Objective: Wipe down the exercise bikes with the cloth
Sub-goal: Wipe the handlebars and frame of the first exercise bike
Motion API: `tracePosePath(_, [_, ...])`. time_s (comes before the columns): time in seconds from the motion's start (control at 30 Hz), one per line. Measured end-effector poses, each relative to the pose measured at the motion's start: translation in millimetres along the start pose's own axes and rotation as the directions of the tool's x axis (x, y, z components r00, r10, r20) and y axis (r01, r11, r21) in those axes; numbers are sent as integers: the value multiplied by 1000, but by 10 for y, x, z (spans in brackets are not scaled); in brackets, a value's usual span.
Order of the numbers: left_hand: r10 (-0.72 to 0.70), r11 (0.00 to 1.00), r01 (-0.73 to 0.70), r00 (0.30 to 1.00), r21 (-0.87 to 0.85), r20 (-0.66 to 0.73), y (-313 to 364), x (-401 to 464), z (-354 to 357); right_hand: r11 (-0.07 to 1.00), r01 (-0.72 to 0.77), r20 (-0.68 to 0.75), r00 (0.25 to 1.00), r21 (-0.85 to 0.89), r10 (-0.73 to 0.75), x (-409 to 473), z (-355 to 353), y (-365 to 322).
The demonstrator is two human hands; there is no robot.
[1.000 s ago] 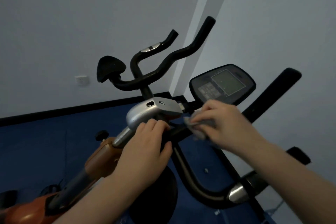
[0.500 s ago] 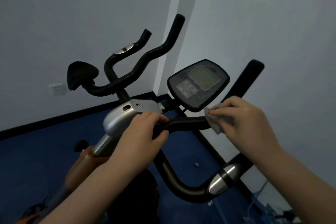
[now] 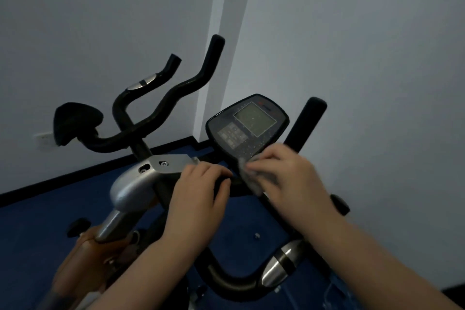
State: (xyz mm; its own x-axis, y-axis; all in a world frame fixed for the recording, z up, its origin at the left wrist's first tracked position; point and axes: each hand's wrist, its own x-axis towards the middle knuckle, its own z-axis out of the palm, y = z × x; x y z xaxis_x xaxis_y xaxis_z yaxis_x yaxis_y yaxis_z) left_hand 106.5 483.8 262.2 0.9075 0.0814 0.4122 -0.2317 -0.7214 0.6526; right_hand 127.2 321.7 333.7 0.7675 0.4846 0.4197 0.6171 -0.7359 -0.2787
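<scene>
Your left hand [image 3: 198,199] is wrapped tight around the black handlebar [image 3: 235,187] of the near exercise bike [image 3: 130,189]. Your right hand [image 3: 289,178] pinches the small grey cloth [image 3: 249,178] and presses it on the same bar, just under the bottom edge of the screen panel [image 3: 247,124]. A second bike [image 3: 141,121] stands behind, near the wall [image 3: 100,20].

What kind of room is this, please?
Probably a small gym or home exercise room. Two exercise bikes stand side by side: the near one has a display console, and the second bike's handlebars rise behind it. The floor is blue below plain white walls.
</scene>
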Motion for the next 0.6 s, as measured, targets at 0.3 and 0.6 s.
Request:
tracePosePath(0.3, [31,998,-30,1000,-54,6,155,132,143,944,60,41,998,-323,-50,172,-631,547])
tracePosePath(0.6, [0,996,1,1000,-84,16,316,275,314,861,273,109,962,-430,-251,211,-431,587])
